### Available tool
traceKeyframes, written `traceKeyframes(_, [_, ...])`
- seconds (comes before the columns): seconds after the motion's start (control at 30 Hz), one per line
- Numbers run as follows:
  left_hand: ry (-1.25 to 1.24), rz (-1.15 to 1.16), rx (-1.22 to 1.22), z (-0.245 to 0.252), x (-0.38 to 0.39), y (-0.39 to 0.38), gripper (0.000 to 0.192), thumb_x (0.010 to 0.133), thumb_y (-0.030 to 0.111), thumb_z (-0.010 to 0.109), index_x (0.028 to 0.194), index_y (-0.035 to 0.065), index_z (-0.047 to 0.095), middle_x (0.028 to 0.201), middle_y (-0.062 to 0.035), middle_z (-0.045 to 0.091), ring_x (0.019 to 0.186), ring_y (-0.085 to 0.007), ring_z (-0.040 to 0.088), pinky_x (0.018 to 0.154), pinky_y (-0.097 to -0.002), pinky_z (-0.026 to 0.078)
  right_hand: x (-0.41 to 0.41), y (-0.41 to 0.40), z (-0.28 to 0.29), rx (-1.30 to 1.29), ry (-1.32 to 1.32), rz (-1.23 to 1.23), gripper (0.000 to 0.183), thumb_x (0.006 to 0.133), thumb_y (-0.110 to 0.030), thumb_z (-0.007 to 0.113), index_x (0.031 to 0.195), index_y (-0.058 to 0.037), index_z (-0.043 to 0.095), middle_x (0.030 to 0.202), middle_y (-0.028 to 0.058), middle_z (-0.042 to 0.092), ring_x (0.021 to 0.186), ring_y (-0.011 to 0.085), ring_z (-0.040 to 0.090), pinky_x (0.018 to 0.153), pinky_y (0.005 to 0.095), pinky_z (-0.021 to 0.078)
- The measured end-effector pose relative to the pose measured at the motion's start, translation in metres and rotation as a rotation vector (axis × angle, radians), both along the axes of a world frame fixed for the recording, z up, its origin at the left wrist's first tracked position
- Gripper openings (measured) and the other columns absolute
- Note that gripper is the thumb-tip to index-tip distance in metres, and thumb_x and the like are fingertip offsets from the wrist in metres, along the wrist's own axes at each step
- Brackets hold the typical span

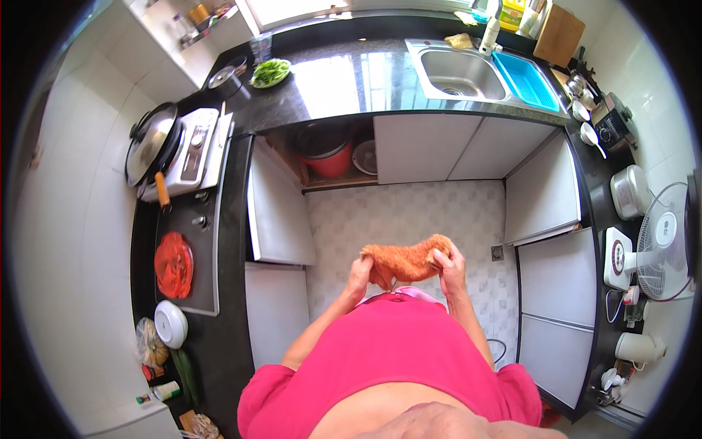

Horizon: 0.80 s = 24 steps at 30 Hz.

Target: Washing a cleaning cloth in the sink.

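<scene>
An orange, fluffy cloth (406, 261) stretches between my two hands in front of my body, above the tiled floor. My left hand (360, 276) grips its left end, which droops a little below the fingers. At the other end, my right hand (451, 268) pinches the bunched fabric, thumb on top. Part of the cloth's lower edge hangs close to the pink garment at my waist.
Ahead, a dark counter holds a steel sink (463, 74), a blue drain basket (526, 82) and a plate of green vegetables (270, 73). On the left sits a lidded wok (153, 145); a fan (663, 238) stands right. A cabinet below is open, showing a red bucket (329, 159).
</scene>
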State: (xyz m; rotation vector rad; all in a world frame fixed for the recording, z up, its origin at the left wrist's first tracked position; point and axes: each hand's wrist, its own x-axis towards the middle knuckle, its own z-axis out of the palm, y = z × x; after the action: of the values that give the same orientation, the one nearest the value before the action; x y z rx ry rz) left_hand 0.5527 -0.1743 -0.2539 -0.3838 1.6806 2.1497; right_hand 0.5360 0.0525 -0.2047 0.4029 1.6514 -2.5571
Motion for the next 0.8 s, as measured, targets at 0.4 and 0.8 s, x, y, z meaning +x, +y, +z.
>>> traceKeyframes(0.4, [0.439,0.482,0.147,0.096,-0.284,0.054,0.041,0.094,0.025,0.038,0.124,-0.0026,0.041,0.109,-0.0118,0.056,0.091,-0.0212,0.06,0.078,-0.034,0.05,-0.31,0.018,0.041,0.174,0.291,0.174,0.026,0.079,0.003,0.055,0.105,-0.0004,0.056,0.094,0.0016,0.061,0.084,0.0082,0.056,0.076,0.0233,0.0466])
traceKeyframes(0.8, [0.735,-0.353,-1.15,0.002,-0.504,0.071,0.06,0.072,0.007,0.055,0.129,0.0057,0.04,0.132,-0.0172,0.039,0.124,-0.034,0.033,0.098,-0.0471,0.028,-0.511,0.028,-0.045,1.199,0.61,0.328,0.022,0.066,0.01,0.048,0.086,-0.0002,0.051,0.094,0.0183,0.048,0.091,0.0384,0.049,0.08,0.0426,0.0421])
